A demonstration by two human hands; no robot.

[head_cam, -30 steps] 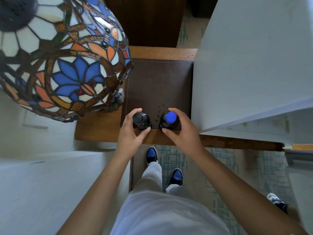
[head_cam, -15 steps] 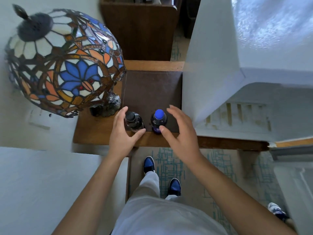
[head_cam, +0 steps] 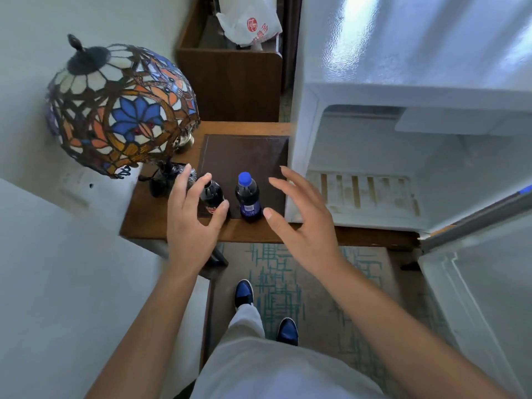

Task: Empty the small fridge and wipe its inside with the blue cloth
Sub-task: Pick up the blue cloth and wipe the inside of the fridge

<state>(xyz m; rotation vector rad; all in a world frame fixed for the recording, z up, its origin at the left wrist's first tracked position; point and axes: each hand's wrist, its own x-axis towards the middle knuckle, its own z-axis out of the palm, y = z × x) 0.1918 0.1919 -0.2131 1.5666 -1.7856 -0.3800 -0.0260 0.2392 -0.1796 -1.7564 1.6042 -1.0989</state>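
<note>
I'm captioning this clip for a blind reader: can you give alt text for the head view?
Two open hands, left and right, hover by two dark bottles standing on a wooden table, holding neither. An open white fridge stands to the right, a stained-glass lamp to the left.

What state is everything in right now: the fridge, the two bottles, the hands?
Small fridge: door open, no items visible inside, floor stained.
Blue-capped bottle: upright on the table, capped, untouched.
Black-capped bottle: upright, partly behind the left hand.
Left hand: fingers relaxed around the bottle; contact unclear.
Right hand: open, holding nothing.
Lamp: upright; lit or not, unclear.
</note>
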